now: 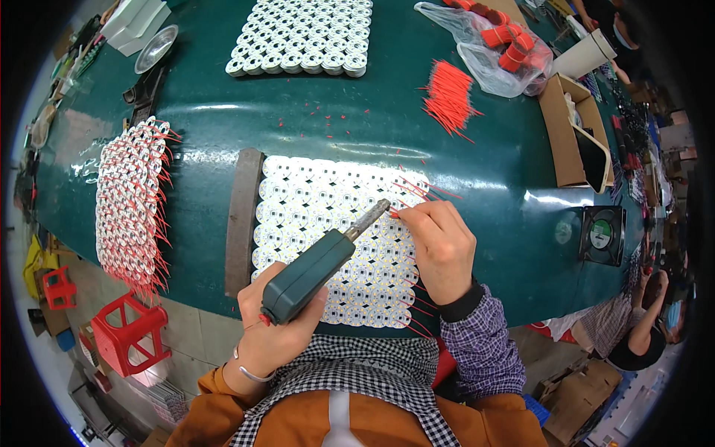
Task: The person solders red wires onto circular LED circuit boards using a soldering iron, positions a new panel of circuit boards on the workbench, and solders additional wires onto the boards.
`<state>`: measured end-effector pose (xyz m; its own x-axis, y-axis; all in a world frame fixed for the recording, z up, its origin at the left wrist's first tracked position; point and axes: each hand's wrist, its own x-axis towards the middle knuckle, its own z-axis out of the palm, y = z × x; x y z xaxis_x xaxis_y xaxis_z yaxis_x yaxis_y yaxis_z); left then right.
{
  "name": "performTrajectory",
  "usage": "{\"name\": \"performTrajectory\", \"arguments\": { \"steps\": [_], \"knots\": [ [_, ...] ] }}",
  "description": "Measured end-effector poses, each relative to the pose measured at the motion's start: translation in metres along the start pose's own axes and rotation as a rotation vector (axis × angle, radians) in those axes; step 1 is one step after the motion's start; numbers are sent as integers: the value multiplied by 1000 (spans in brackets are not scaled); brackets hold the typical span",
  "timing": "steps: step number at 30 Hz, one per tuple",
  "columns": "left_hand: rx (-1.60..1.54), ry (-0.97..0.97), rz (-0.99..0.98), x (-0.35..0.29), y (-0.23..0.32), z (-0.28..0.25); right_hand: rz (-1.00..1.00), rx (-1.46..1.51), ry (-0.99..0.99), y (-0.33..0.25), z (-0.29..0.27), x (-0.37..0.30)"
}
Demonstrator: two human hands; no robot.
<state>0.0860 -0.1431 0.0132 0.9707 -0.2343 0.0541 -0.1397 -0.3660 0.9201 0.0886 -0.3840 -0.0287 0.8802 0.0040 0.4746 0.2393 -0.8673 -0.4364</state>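
Observation:
My left hand point(279, 320) is wrapped round a dark green soldering gun point(309, 276). The gun's metal tip slants up and right, over the far right part of a white LED board panel point(335, 246) made of joined round boards. There my right hand point(445, 242) pinches a thin red wire point(395, 214) right beside the tip; whether tip and wire touch, I cannot tell. More red wires stick out along the panel's right edge. A brown flat bar point(243, 223) lies against the panel's left side.
Wired panels point(130, 201) are stacked at left, bare panels point(302, 37) at the far side. Loose red wires point(449, 97), a plastic bag point(484, 63) of red bundles, a cardboard box point(562, 134) and a black fan point(602, 235) are rightward. Red stools point(130, 333) stand lower left; another person point(640, 328) sits right.

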Motion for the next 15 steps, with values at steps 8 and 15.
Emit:
{"name": "performTrajectory", "arguments": {
  "steps": [8,15],
  "knots": [
    [-6,-34,-77,-4,0,0,0,9,2,-1,0,-2],
    [-57,-37,-103,-2,-3,1,8,-16,-3,0,0,-2]
  ]
}}
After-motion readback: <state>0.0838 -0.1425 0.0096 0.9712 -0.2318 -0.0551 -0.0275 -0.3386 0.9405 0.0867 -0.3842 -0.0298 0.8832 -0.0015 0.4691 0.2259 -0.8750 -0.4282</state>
